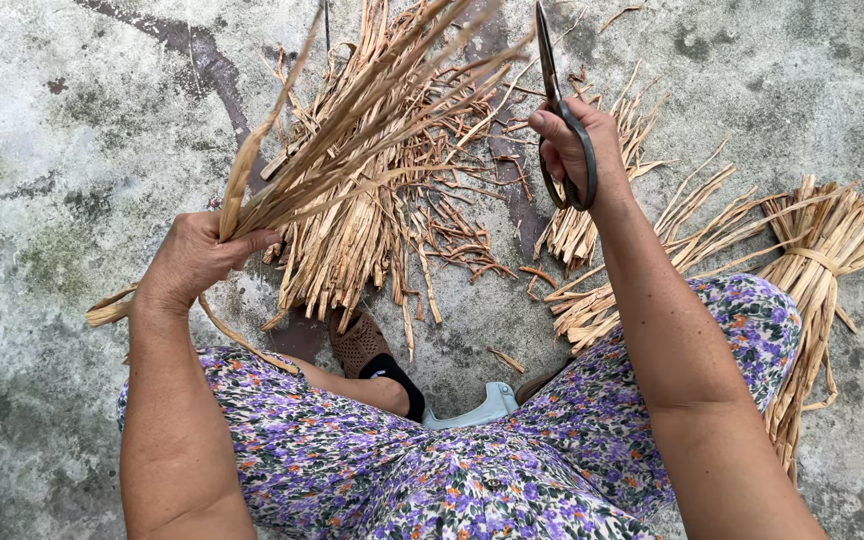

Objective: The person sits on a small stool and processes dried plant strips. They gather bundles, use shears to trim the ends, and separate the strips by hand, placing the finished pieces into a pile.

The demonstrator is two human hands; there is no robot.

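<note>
floor point(52, 120): grey concrete, stained and mossy, fills the whole view. Everything lies straight on it.
person: seated low, knees apart, floral purple trousers point(432, 470). One foot in a brown sandal point(357, 342) with a dark ankle band sits just below the heap. A pale grey-blue object point(492, 405) pokes out between the legs, probably a low seat, mostly covered.
strip heap point(372, 220): dry tan strips and short offcuts piled between the knees, directly in front. Loose bits scattered round it.
tied bundle point(817, 270): same material, bound round the middle with a strip, lying at the right beside the right knee, well apart from the heap. Lower end runs behind the leg.
loose strips point(692, 225): fanned flat between the right forearm and the tied bundle, some passing under the arm.
held bunch point(372, 110): fistful of long strips, raised above the heap, angled up and to the right, tips near the blade. Looks held up so the ends stand free of the pile.
left hand point(192, 262): fist closed round the base of the held bunch. A few strips trail out below the wrist.
right hand point(577, 150): fingers through the scissor loops, curled tight on the handles.
scissors point(552, 80): dark, long, pointing up away from the person. Blades read as one thin line, so they look together; tip is cut off at the top edge.
</note>
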